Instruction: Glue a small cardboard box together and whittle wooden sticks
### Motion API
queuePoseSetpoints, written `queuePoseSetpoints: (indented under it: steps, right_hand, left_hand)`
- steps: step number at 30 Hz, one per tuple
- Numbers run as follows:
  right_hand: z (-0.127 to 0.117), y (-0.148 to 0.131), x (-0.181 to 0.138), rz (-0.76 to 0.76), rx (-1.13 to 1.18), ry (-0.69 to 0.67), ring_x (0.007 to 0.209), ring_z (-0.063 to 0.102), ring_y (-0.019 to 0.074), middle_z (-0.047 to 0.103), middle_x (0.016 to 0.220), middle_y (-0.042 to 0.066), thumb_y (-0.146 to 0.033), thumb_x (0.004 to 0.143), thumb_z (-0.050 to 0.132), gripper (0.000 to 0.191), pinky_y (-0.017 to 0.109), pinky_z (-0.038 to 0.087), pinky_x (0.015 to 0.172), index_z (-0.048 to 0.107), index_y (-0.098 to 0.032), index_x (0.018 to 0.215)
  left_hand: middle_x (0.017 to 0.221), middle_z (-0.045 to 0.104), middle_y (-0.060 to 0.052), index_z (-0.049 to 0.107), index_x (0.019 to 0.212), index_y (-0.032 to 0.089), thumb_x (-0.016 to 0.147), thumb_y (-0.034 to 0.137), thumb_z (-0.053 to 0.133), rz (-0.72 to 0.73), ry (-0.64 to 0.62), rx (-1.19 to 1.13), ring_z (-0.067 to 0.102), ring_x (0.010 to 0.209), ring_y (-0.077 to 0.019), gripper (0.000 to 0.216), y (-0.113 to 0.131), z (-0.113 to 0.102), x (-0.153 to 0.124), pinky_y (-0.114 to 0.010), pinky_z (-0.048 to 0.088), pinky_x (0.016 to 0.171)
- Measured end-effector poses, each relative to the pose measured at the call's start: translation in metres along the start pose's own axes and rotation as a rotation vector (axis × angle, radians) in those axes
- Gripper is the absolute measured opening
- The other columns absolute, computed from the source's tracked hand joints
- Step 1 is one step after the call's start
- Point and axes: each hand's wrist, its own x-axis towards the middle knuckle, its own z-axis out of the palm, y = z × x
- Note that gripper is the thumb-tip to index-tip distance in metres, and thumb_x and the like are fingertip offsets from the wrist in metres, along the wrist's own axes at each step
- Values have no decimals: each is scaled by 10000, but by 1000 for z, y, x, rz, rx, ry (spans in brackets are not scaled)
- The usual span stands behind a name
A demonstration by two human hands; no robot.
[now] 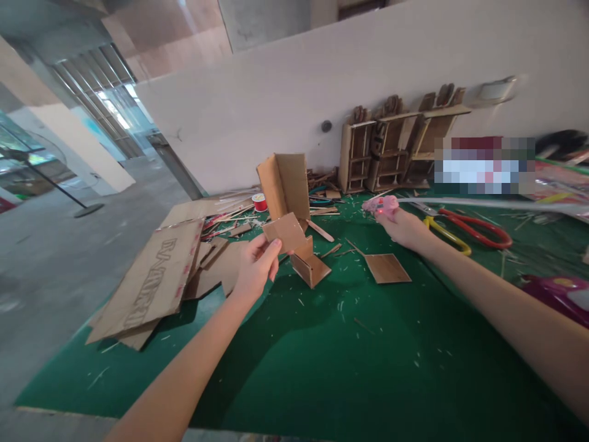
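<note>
The left hand pinches a small cardboard piece by one corner, held above the bench in front of an upright folded cardboard. The right hand is closed on a pink glue gun farther right, only its far end showing past the fingers. A purple object is cut off at the right edge. The near middle of the bench lies open but for scraps, with a large cardboard sheet across its left edge and a cardboard square and scissors near the right hand.
</note>
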Motion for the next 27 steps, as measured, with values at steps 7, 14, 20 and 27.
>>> queuePoseSetpoints:
  steps: [7,14,20,27]
  right_hand:
    - [-14,-8,-21,1,-251,4,889,641,341,667,1022,237,-643,889,233,722,417,453,733,618,-80,1124]
    - [-55,-35,-45,19,-427,-115,865,614,371,671,837,206,-749,814,294,706,534,387,772,678,-170,688]
    - [-61,-65,-76,-121,-480,-276,622,592,266,622,684,131,-693,806,415,568,413,394,596,634,-189,658]
    - [-41,-118,-131,-274,638,-654,608,531,126,580,781,11,-535,797,584,364,269,398,514,590,-233,999]
  left_hand:
    - [423,453,86,577,886,175,865,368,568,32,-52,-39,376,318,-53,194,-3,2,-1,-212,248,405]
    - [363,318,102,488,681,187,881,346,560,54,-67,-118,268,330,-39,266,-10,1,2,-226,176,430]
    - [385,320,100,455,640,180,877,304,576,42,-31,-165,276,370,-38,294,-10,4,2,-222,220,466]
    - [407,452,87,506,660,173,784,326,681,-27,-21,-138,409,340,-53,263,-6,11,-3,-203,291,407]
